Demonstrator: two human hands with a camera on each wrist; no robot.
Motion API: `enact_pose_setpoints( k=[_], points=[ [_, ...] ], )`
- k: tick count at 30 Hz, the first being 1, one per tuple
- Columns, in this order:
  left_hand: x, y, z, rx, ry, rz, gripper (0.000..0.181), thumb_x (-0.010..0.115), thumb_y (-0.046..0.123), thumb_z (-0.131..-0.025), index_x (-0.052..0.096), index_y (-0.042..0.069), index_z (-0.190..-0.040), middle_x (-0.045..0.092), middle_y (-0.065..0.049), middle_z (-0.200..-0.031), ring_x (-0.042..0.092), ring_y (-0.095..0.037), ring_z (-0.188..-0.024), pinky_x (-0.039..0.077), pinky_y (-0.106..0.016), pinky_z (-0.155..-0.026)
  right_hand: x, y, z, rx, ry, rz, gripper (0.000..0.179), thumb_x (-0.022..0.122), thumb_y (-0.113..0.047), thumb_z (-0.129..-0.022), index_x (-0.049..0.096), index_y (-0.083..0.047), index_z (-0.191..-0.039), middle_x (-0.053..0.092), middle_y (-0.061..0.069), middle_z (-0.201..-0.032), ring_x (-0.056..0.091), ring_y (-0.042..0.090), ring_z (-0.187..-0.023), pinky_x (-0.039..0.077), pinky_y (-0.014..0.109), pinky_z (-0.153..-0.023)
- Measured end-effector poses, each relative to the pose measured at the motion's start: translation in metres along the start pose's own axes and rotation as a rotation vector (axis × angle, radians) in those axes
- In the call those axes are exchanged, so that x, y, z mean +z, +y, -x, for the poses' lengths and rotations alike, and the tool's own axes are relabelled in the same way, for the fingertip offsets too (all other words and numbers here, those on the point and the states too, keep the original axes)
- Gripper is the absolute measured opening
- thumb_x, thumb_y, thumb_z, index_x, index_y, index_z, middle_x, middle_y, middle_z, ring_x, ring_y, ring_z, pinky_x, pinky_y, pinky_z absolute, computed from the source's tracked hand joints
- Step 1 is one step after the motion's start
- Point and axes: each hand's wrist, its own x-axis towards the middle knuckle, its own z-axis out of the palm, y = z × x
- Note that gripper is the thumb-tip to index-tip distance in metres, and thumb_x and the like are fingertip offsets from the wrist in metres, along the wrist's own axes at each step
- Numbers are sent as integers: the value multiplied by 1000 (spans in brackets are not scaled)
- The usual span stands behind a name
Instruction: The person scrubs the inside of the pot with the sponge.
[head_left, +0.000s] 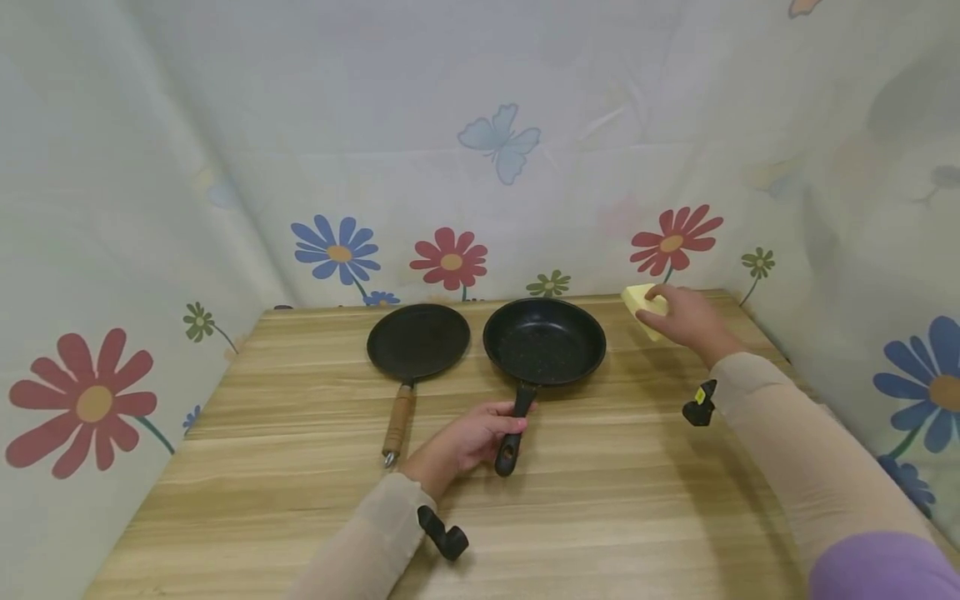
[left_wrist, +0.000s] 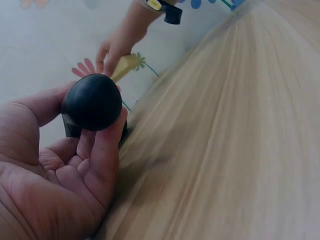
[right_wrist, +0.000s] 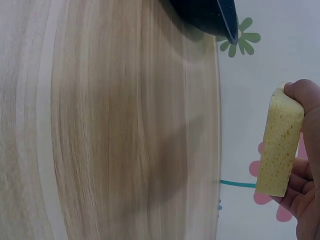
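Note:
A black frying pan (head_left: pixel 543 342) is near the back of the wooden table, its handle (head_left: pixel 513 433) pointing toward me. My left hand (head_left: pixel 480 433) grips that handle, thumb on one side and fingers curled beneath it; in the left wrist view the rounded handle end (left_wrist: pixel 94 102) shows between thumb and fingers. To the right of the pan, my right hand (head_left: pixel 686 321) pinches a pale yellow sponge (head_left: pixel 641 304) above the table. The right wrist view shows the sponge's porous side (right_wrist: pixel 280 145) between thumb and fingers, apart from the pan.
Left of the frying pan lies a flat black griddle pan (head_left: pixel 418 340) with a wooden handle (head_left: pixel 399 421). The wooden table (head_left: pixel 300 442) ends at a flower-printed curtain (head_left: pixel 375 167) at the back, which also hangs along both sides.

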Motion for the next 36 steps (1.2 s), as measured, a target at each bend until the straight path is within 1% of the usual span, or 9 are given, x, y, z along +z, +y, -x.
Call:
enact_pose_setpoints(
  k=[4,7,11,15,20,25,28,32,36],
  points=[
    [-3,0,-1,-7,18,-31,50,63,14,-97,52,1,-144,52,-1,-88,60,-14,-69,51,-30,-63,1,-5,-4,18,-12,-4,61,63,-48,-95,52,-3,-135,58,29,-126,54,40,-100,47,58,-89],
    [-4,0,-2,-6,20,-36,49,63,14,-97,53,1,-143,53,-1,-88,60,-13,-67,51,-29,-61,0,-12,-7,26,-13,-13,60,63,-47,-95,51,-4,-135,57,29,-126,53,40,-101,47,58,-90],
    [-5,0,-3,-16,29,-34,48,64,16,-97,54,2,-142,54,-1,-88,59,-12,-68,51,-28,-59,-2,-24,-13,12,-10,-21,58,64,-45,-95,52,-4,-135,58,28,-127,54,39,-101,48,58,-89],
    [-6,-1,-5,-28,45,-28,47,63,23,-99,57,3,-140,54,-2,-95,59,-15,-73,52,-28,-57,1,-39,-21,-12,-24,-42,58,64,-42,-96,51,-3,-136,59,27,-128,54,39,-102,48,57,-89],
    [-7,-4,-8,-24,71,-22,48,64,26,-98,58,1,-138,56,-4,-100,60,-17,-76,54,-30,-57,14,-58,-33,-45,-25,-56,58,63,-42,-96,51,-4,-137,58,27,-128,54,38,-104,47,56,-92],
    [-7,-7,-7,-5,103,-26,48,65,26,-97,58,-1,-137,57,-4,-100,60,-17,-76,54,-30,-57,31,-76,-43,-58,-31,-94,56,62,-42,-97,51,-6,-138,56,25,-132,53,38,-109,45,55,-97],
    [-7,-7,-8,2,112,-33,48,65,26,-97,58,-2,-135,57,-3,-98,60,-15,-76,53,-30,-57,42,-85,-47,-64,-30,-103,55,62,-43,-96,53,-7,-137,57,24,-133,53,37,-111,44,55,-99],
    [-7,-7,-9,9,118,-42,47,65,26,-97,58,-3,-132,56,-2,-94,59,-14,-75,53,-28,-57,58,-94,-50,-83,-21,-97,54,62,-44,-96,55,-8,-136,58,24,-130,55,37,-113,44,55,-100],
    [-7,-9,-10,6,121,-41,45,65,26,-96,58,-4,-130,55,-2,-93,59,-15,-74,52,-28,-56,74,-100,-53,-94,-18,-86,54,63,-44,-95,57,-8,-134,60,22,-128,56,37,-115,44,54,-102]
  ],
)
